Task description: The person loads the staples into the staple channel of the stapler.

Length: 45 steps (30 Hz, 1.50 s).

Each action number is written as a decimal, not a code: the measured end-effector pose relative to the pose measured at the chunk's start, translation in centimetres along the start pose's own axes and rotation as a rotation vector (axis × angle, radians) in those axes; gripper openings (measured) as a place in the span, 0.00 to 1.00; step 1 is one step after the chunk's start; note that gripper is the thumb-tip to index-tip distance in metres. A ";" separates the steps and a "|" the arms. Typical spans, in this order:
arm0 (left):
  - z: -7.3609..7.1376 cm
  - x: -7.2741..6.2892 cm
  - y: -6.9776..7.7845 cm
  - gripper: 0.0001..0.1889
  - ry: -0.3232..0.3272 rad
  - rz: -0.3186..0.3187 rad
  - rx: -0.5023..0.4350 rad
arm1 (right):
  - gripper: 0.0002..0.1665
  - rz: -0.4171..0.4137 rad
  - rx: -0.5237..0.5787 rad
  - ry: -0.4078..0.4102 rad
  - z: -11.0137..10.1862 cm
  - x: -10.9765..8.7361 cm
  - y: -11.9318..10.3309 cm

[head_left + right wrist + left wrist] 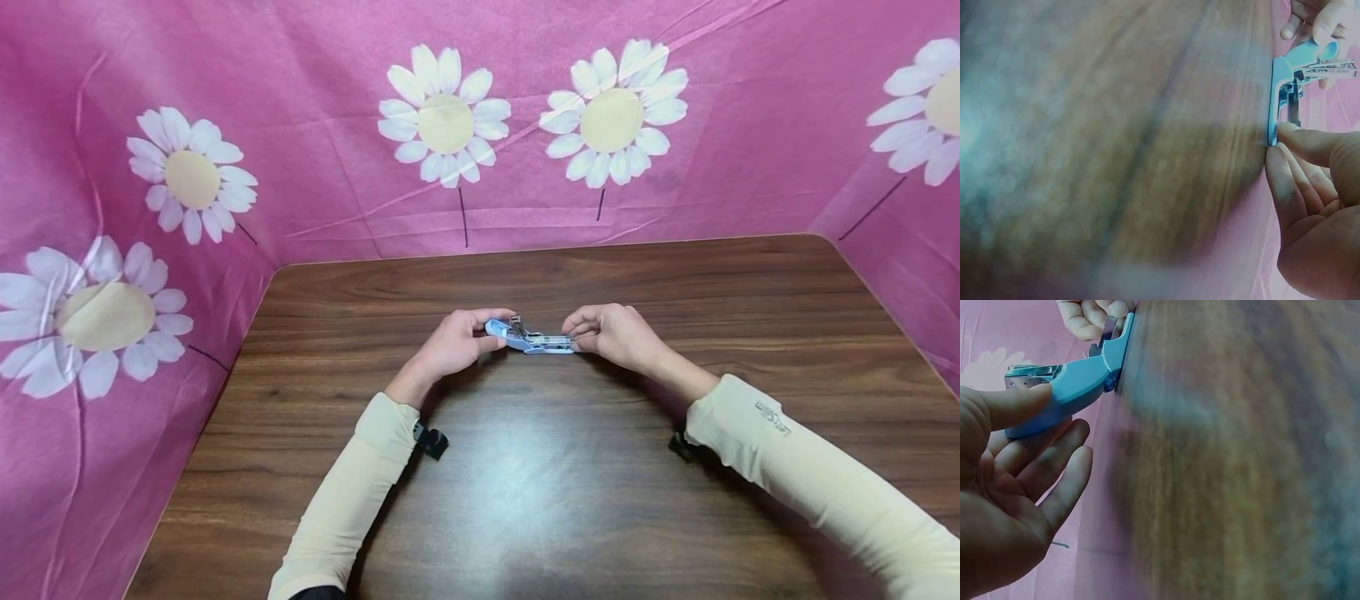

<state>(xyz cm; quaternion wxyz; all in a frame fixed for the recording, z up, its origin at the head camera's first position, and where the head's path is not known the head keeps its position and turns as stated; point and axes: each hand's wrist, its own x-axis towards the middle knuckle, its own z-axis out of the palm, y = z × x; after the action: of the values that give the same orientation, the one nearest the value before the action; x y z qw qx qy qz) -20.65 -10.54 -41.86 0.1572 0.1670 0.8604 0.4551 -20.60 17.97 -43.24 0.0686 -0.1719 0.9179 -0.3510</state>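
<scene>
Pink cloth (315, 171) borders the table (510, 475); well inside its edges, left hand (452, 343) and right hand (621, 337) pinch an opened stapler (536, 342), partly hiding its ends.

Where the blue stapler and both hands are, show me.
Blue stapler (1083, 380): left wrist view, on its casing.
Left hand (454, 342): head view, middle of hand.
Right hand (619, 333): head view, middle of hand.

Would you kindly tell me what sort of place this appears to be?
Probably a makeshift recording booth: a wood-grain table, a pink flowered cloth hanging around it on three sides, and black wrist-worn devices.
</scene>
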 end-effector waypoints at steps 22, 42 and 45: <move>0.2 0.5 1.2 0.29 -0.069 0.100 0.024 | 0.23 0.059 0.097 -0.067 -0.2 0.3 0.2; 2.2 1.4 2.9 0.24 0.059 0.016 0.197 | 0.28 0.032 0.073 -0.048 -0.3 0.0 0.3; 2.5 1.5 3.1 0.23 0.058 0.003 0.221 | 0.28 0.024 0.056 -0.040 -0.3 0.0 0.3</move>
<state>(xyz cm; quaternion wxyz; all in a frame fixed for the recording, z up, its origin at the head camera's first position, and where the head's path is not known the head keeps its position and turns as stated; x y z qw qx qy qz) -20.50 -6.44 -40.74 0.1122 0.1715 0.9092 0.3624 -20.75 18.34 -43.23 0.0959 -0.1660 0.9082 -0.3720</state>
